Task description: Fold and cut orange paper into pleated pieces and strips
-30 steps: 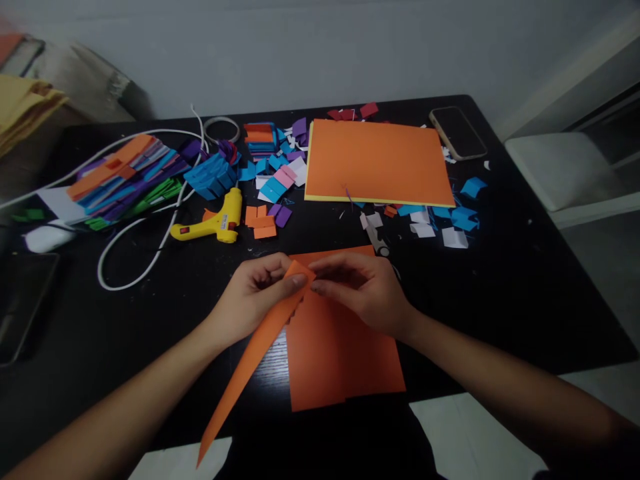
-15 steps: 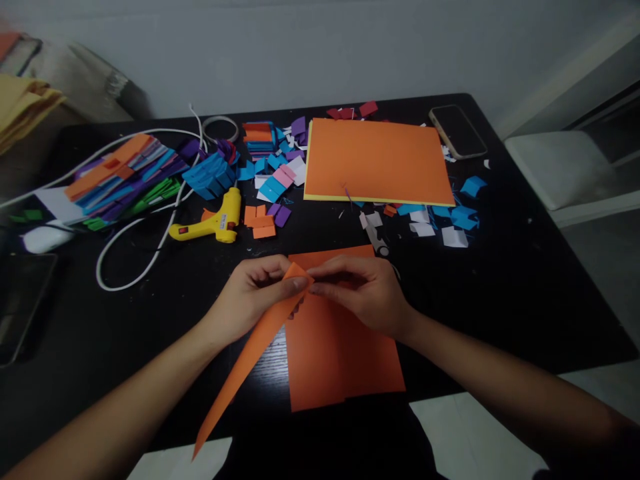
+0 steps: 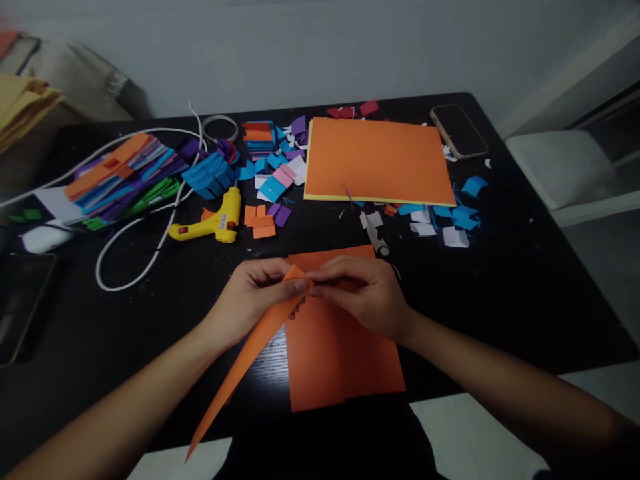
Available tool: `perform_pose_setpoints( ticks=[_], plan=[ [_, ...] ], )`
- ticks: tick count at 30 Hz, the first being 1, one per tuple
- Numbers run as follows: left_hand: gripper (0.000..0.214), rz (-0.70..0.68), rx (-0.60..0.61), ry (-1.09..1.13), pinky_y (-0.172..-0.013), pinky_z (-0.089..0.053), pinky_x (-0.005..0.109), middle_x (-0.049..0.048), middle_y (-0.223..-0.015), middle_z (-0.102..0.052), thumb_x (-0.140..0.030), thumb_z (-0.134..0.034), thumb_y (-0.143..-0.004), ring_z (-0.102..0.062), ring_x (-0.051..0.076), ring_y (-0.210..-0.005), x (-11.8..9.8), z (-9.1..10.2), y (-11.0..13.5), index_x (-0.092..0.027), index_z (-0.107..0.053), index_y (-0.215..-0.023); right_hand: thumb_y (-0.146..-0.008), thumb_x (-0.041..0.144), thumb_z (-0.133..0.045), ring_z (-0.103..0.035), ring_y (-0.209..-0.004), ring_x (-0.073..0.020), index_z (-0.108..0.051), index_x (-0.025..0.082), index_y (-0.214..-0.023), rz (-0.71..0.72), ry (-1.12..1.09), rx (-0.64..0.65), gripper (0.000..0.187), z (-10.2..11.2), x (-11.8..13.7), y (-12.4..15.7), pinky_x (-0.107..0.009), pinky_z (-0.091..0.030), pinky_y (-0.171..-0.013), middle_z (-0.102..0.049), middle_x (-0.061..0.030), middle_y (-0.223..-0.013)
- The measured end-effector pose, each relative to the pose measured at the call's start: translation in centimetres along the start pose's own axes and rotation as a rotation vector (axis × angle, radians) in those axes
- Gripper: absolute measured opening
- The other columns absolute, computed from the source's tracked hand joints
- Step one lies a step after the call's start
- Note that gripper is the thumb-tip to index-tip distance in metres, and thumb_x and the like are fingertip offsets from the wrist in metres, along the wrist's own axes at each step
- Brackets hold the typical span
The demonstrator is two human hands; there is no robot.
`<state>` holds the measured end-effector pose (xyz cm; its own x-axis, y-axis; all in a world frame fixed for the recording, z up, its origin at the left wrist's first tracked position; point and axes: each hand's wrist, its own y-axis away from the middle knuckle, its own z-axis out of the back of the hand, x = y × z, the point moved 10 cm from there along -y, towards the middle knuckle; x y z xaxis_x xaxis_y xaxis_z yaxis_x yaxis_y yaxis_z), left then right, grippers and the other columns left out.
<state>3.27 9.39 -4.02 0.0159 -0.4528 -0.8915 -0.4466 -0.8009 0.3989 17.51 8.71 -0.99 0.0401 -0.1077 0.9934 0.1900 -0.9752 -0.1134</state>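
Observation:
An orange paper sheet [image 3: 255, 348] is held up at a slant, its long edge running down past the table's front edge. My left hand [image 3: 253, 293] grips it near its top corner, thumb in front and fingers behind. My right hand [image 3: 367, 293] pinches the same corner from the right, fingertips meeting the left thumb. Beneath both hands, more orange paper [image 3: 320, 367] lies flat on the black table, with a line down its middle; whether that is a fold or two edges I cannot tell.
A yellow glue gun [image 3: 213, 223] lies left of centre beside a white cable [image 3: 103, 260]. Behind are bundles of folded coloured paper [image 3: 130, 173], an orange-topped paper stack [image 3: 375, 160] and a phone [image 3: 459, 131]. Another dark device [image 3: 23, 307] rests at the left edge.
The lower tip of the held orange paper has swung slightly left and down. Both hands keep nearly the same place and grip.

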Motion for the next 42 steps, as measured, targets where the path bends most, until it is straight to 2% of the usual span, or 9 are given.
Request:
perform_pose_setpoints(
  ticks=[11, 22, 32, 42],
  plan=[
    [0.016, -0.025, 0.032, -0.011, -0.057, -0.049, 0.017, -0.0004, -0.064, -0.071, -0.027, -0.080, -0.088, -0.063, 0.008, -0.057, -0.20, -0.20, 0.03, -0.017, -0.077, -0.075, -0.084, 0.024, -0.086, -0.077, -0.084, -0.0182, -0.082, 0.027, -0.094, 0.045, 0.092, -0.013, 0.011, 0.12, 0.74, 0.08, -0.031, -0.063, -0.073, -0.082, -0.0020, -0.091],
    [0.016, -0.035, 0.047, -0.023, -0.060, -0.049, 0.017, -0.0004, -0.064, -0.071, -0.026, -0.079, -0.088, -0.063, 0.008, -0.059, -0.44, -0.32, 0.04, -0.017, -0.078, -0.075, -0.083, 0.019, -0.086, -0.077, -0.082, -0.0169, -0.083, 0.024, -0.093, 0.106, 0.068, -0.016, 0.012, 0.13, 0.94, 0.13, -0.028, -0.063, -0.071, -0.081, -0.0026, -0.089],
    [0.014, -0.019, 0.030, 0.004, -0.059, -0.050, 0.017, 0.0002, -0.065, -0.072, -0.027, -0.082, -0.085, -0.064, 0.009, -0.059, -0.10, -0.23, -0.02, -0.017, -0.079, -0.075, -0.083, 0.019, -0.086, -0.078, -0.081, -0.0172, -0.083, 0.023, -0.092, 0.103, 0.059, -0.022, 0.011, 0.10, 0.89, 0.19, -0.028, -0.064, -0.071, -0.082, -0.0028, -0.089],
    [0.014, -0.048, 0.053, -0.005, -0.061, -0.050, 0.017, 0.0000, -0.066, -0.072, -0.025, -0.079, -0.088, -0.065, 0.009, -0.060, -0.34, -0.39, 0.05, -0.017, -0.078, -0.076, -0.083, 0.018, -0.086, -0.078, -0.081, -0.0169, -0.082, 0.023, -0.090, 0.102, 0.056, -0.016, 0.010, 0.10, 0.94, 0.19, -0.028, -0.063, -0.071, -0.082, -0.0026, -0.089]
  ],
)
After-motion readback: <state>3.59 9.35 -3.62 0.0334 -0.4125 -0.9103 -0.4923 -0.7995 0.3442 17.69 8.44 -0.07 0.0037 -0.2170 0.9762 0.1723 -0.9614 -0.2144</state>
